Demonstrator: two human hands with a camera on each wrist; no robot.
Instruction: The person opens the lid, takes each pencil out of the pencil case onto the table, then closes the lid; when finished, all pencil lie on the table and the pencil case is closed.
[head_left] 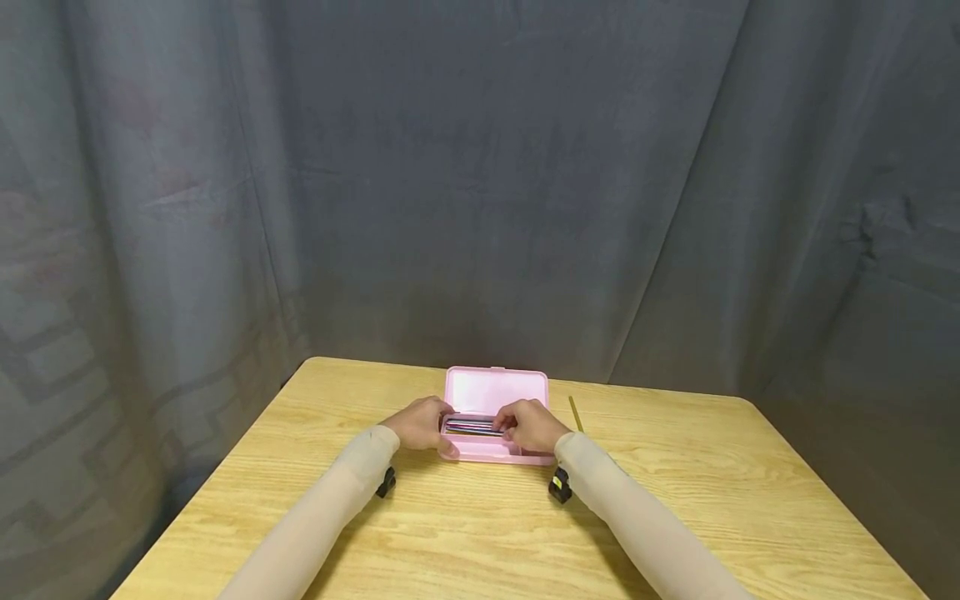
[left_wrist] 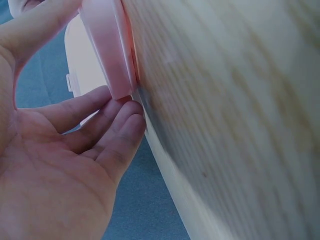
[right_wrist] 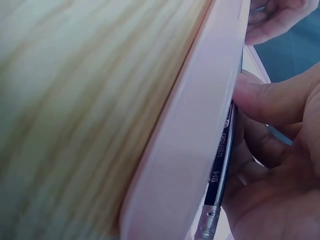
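A pink pencil case (head_left: pixel 495 421) lies open on the wooden table (head_left: pixel 480 525), its lid tipped back. Several pencils (head_left: pixel 472 427) lie in its tray. My left hand (head_left: pixel 423 423) holds the case's left end: the fingers (left_wrist: pixel 125 120) touch the corner of the pink case (left_wrist: pixel 107 50) at the table, and the thumb reaches over its top. My right hand (head_left: pixel 528 425) is at the tray's right end. There its thumb (right_wrist: pixel 265 102) and curled fingers pinch a dark pencil (right_wrist: pixel 220 165) marked HB against the case wall (right_wrist: pixel 200 100).
One yellow pencil (head_left: pixel 575 412) lies loose on the table just right of the case. A grey cloth backdrop (head_left: pixel 480 183) hangs behind and beside the table. A black wrist camera (head_left: pixel 559 485) sits under each forearm.
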